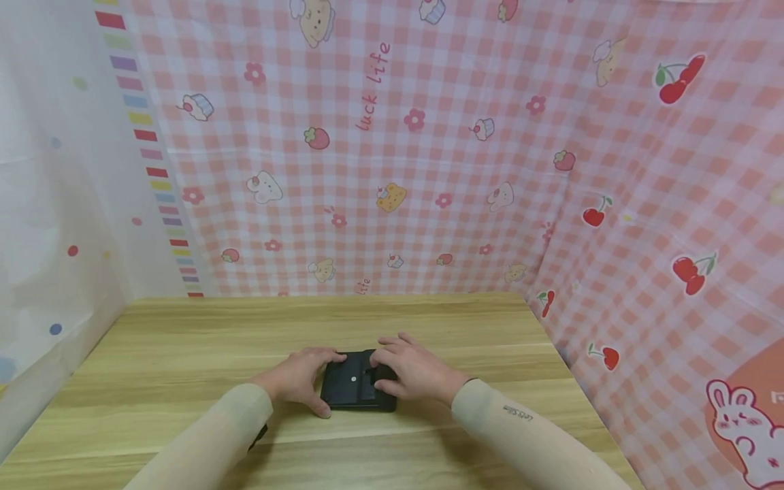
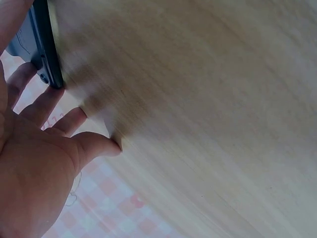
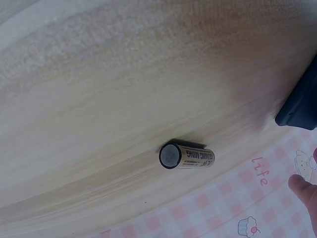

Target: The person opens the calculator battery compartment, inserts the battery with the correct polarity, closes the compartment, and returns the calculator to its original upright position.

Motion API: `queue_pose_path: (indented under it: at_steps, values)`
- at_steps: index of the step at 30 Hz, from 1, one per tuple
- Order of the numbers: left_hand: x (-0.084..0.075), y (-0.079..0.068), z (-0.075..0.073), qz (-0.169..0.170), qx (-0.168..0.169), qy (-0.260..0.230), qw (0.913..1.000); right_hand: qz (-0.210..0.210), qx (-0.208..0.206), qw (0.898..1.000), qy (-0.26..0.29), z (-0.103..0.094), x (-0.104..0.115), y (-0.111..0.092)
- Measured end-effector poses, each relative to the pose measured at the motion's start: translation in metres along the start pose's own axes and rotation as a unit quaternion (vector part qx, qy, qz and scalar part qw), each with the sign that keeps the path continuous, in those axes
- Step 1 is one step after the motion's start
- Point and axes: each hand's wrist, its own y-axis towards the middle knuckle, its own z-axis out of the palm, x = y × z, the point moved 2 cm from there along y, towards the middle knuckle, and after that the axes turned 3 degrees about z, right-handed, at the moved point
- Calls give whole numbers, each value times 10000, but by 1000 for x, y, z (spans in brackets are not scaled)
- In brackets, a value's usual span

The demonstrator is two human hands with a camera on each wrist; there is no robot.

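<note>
A flat black device (image 1: 343, 382) with a small silver dot lies on the wooden table. My left hand (image 1: 300, 378) holds it by its left end, thumb at the near edge and index finger at the far edge. In the left wrist view, fingertips touch a rounded corner of the device (image 2: 47, 49). Over its right part, my right hand (image 1: 415, 367) has bent index finger and thumb around a dark recess; I cannot tell whether they pinch anything. A gold-and-black cylindrical battery (image 3: 187, 155) lies on the table in the right wrist view, apart from the fingers.
The wooden table (image 1: 208, 340) runs back to a pink checked cloth (image 1: 343, 170) with printed cartoons. More checked cloth (image 1: 661, 327) hangs along the right side, and a white dotted cloth (image 1: 55, 204) along the left.
</note>
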Motion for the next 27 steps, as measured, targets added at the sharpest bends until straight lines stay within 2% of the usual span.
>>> queue_pose_path:
  at_steps: [13,20,27]
  values:
    - [-3,-1,-1,-66,71,-10,10000,-92,-37,9999,-18,-3,2,-1]
    - [-5,-2,-3,12,76,22,10000,-36,9,10000,-92,-3,2,0]
    - [-4,-1,-2,-11,99,1,10000,112,-98,9999,85,-5,3,0]
